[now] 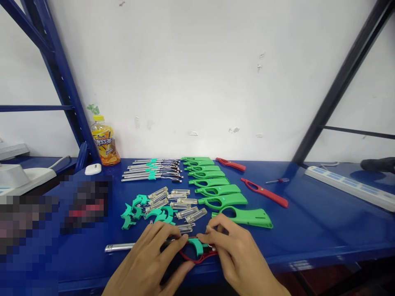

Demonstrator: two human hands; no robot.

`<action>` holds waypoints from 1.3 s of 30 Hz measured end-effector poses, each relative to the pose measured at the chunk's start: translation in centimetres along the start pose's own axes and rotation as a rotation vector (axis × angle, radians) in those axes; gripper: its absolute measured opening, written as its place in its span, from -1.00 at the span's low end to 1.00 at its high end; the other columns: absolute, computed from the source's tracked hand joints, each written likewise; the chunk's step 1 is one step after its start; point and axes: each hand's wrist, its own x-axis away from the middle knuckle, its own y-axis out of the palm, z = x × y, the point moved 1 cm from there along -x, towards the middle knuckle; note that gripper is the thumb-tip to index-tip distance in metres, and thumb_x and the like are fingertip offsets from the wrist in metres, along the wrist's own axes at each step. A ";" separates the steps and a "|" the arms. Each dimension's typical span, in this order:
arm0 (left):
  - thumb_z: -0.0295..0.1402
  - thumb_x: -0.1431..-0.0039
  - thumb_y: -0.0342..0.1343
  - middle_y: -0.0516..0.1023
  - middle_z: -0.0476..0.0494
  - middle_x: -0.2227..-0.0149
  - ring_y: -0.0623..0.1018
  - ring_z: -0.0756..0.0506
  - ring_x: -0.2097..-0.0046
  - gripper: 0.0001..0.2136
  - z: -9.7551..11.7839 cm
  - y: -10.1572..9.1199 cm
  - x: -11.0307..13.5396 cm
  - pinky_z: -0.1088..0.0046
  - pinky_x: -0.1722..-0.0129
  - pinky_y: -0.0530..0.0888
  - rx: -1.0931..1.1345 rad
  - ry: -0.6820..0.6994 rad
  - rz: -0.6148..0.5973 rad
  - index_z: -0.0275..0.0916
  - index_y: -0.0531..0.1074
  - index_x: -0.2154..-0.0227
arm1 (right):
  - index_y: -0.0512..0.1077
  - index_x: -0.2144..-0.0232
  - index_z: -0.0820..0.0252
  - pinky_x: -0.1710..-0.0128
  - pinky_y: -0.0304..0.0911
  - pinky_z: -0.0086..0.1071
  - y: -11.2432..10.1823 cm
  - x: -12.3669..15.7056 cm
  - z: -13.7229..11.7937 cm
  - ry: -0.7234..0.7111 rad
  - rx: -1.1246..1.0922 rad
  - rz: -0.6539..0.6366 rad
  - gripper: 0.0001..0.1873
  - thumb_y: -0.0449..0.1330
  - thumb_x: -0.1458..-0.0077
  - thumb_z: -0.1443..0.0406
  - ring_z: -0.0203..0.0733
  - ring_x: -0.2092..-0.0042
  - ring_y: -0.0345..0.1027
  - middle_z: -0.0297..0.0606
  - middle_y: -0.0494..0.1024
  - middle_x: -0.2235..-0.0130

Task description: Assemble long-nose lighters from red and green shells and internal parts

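At the table's front edge, my left hand (pixel 151 257) and my right hand (pixel 239 253) both grip a red lighter shell (pixel 202 260). Between my fingers a teal trigger (pixel 197 246) sits at the shell. A silver lighter tube (pixel 119 247) sticks out to the left from under my left hand. My right thumb and fingers pinch at the shell's right part, and cover whatever lies there. Just beyond my hands are loose teal triggers (pixel 135 207) and several clear fuel tanks (pixel 187 212). A green lighter shell (pixel 253 217) lies beside my right hand.
Silver tubes with wires (pixel 140 176) lie in a row at the back, beside more green shells (pixel 224 190). Rightward are red shells (pixel 268 195), a screwdriver (pixel 279 180) and a power strip (pixel 348 185). A drink bottle (pixel 105 144) and white case (pixel 93 169) stand back left.
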 end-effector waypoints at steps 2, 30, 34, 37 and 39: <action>-0.32 -0.41 0.24 0.62 -0.16 -0.03 0.61 -0.25 -0.06 -0.70 0.0 0.0 0.0 0.12 -0.08 0.66 -0.003 0.003 -0.004 -0.08 0.47 -0.15 | 0.60 0.08 0.01 0.22 0.37 -0.30 -0.1 -0.1 0.0 0.009 -0.003 -0.002 -0.51 -0.03 -0.30 0.54 -0.17 0.21 0.49 -0.22 0.53 0.09; -0.13 -0.47 0.09 0.73 -0.04 0.10 0.68 -0.18 0.09 -0.77 -4.7 -8.4 -4.1 0.36 0.09 0.56 0.075 -0.298 -0.176 -0.01 0.64 0.07 | 0.67 0.10 0.01 -0.05 0.40 -0.09 -5.1 -7.5 -2.0 -0.185 0.213 -0.120 -0.86 0.33 -0.35 0.32 -0.06 0.01 0.50 -0.30 0.68 0.13; -0.32 -0.40 0.11 0.73 0.05 0.17 0.69 -0.11 0.17 -0.80 -5.6 -8.5 -3.0 0.47 0.25 0.52 0.119 -0.308 -0.332 0.04 0.65 0.13 | 0.69 0.19 -0.01 0.04 0.37 -0.16 -3.7 -8.0 -1.9 -0.177 0.153 -0.147 -0.95 0.40 -0.30 0.24 -0.07 0.05 0.46 -0.31 0.65 0.20; -0.39 -0.38 0.08 0.71 0.07 0.20 0.67 -0.10 0.19 -0.77 -5.9 -8.5 -2.8 0.47 0.24 0.47 0.132 -0.356 -0.395 0.02 0.64 0.19 | 0.70 0.20 0.02 0.05 0.36 -0.17 -2.9 -8.3 -2.5 -0.171 0.139 -0.216 -0.93 0.45 -0.23 0.26 -0.05 0.04 0.45 -0.30 0.63 0.18; -0.41 -0.37 0.06 0.69 0.06 0.22 0.65 -0.10 0.20 -0.76 -5.9 -8.4 -2.9 0.46 0.24 0.44 0.137 -0.387 -0.437 0.00 0.63 0.22 | 0.70 0.20 0.06 0.04 0.36 -0.16 -2.5 -8.4 -2.8 -0.180 0.145 -0.250 -0.91 0.46 -0.22 0.26 -0.04 0.03 0.45 -0.29 0.63 0.19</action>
